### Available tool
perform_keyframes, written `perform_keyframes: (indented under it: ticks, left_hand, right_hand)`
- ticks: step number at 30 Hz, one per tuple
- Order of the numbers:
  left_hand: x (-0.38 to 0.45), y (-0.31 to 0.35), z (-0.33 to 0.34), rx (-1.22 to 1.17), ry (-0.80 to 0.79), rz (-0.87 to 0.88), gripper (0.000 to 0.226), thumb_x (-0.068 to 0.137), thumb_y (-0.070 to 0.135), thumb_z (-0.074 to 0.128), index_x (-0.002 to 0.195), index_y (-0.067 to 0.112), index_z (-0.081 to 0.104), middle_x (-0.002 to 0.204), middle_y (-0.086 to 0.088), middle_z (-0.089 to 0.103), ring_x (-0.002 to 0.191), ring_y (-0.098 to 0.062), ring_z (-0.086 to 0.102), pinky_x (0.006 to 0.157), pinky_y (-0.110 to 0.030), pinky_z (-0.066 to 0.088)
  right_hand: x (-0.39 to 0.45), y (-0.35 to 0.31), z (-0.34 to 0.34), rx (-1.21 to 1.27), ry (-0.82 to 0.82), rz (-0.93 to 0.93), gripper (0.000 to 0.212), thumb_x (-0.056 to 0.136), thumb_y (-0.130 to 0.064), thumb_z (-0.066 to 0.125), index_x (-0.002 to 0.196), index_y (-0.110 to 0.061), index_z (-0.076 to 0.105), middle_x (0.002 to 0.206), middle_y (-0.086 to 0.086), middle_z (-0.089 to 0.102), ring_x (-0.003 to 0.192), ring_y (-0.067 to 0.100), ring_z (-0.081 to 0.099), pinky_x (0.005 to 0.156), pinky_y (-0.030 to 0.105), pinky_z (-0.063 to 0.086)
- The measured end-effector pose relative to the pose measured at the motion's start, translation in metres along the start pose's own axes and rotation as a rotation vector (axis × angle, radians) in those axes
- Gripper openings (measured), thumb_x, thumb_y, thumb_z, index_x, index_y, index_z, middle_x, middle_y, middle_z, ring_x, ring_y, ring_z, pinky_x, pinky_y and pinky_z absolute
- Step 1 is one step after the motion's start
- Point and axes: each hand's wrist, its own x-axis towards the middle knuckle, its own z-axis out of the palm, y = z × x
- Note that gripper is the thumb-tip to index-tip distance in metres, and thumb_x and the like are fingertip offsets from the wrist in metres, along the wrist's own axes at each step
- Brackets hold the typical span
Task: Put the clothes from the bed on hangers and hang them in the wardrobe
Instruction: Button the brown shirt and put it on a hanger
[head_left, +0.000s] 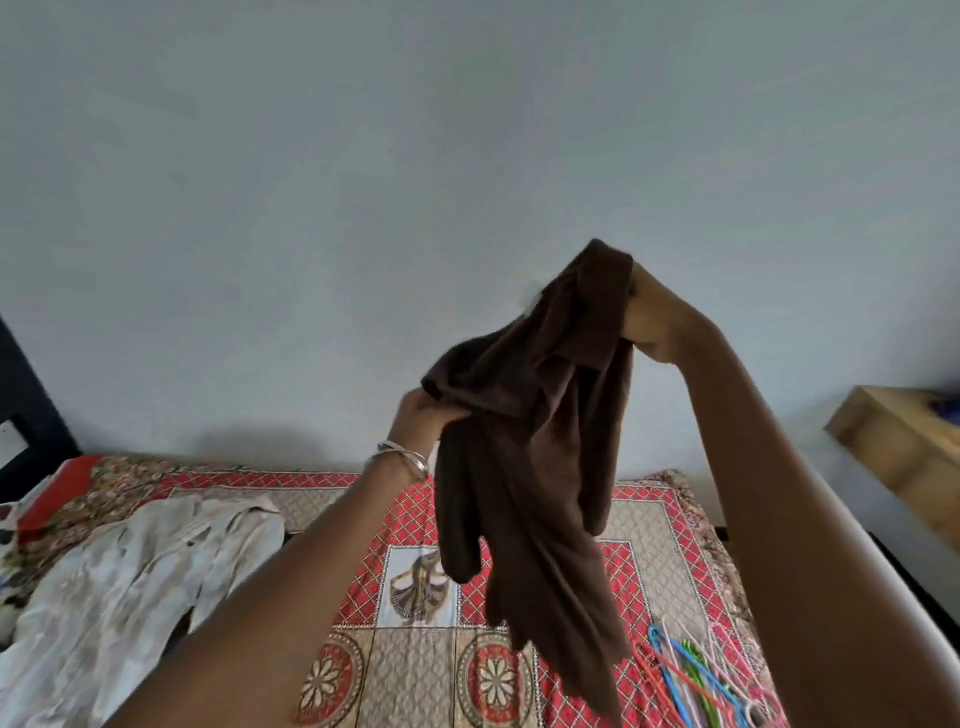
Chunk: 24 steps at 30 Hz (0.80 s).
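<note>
Head view: a brown garment (524, 441) hangs above the bed (415, 519), the right hand (652, 317) pinching its top edge high up and the left hand (423, 415) gripping a lower fold, so the cloth's long axis runs down and slightly right. Hangers (696, 675) lie on the bed at lower right, nearer the right arm; a white garment (130, 582) lies at left.

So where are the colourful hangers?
The hangers lie on the bedspread at the bottom right of the head view, below the brown garment both hands hold up.
</note>
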Motion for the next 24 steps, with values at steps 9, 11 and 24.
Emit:
perform_keyframes:
  ticks: [9,11,24]
  left_hand:
    - [0.019,0.086,-0.038,0.775,-0.209,0.272,0.032,0.064,0.016,0.087,0.068,0.023,0.056,0.061,0.016,0.056,0.059,0.005,0.051,0.063,-0.017,0.042]
    - [0.020,0.103,-0.045,0.952,-0.256,0.246,0.030,0.067,0.021,0.085,0.067,0.020,0.055,0.063,0.010,0.055,0.062,-0.004,0.051,0.064,-0.025,0.040]
    - [-0.011,0.076,-0.061,0.768,-0.064,0.035,0.036,0.067,-0.007,0.067,0.086,0.022,0.074,0.087,0.003,0.070,0.096,-0.024,0.063,0.088,-0.026,0.048]
  right_hand:
    - [-0.009,0.059,-0.032,-0.830,-0.057,0.328,0.015,0.089,-0.011,0.051,0.102,-0.012,0.058,0.106,0.011,0.062,0.097,0.033,0.061,0.075,0.035,0.046]
    - [-0.014,0.064,-0.030,-0.875,-0.014,0.311,0.023,0.082,-0.003,0.047,0.078,-0.025,0.054,0.094,0.009,0.061,0.088,0.035,0.062,0.072,0.038,0.049]
    - [-0.057,0.080,-0.007,-0.387,-0.058,0.171,0.050,0.067,0.015,0.065,0.076,-0.034,0.071,0.070,-0.007,0.070,0.062,0.008,0.057,0.068,0.029,0.046]
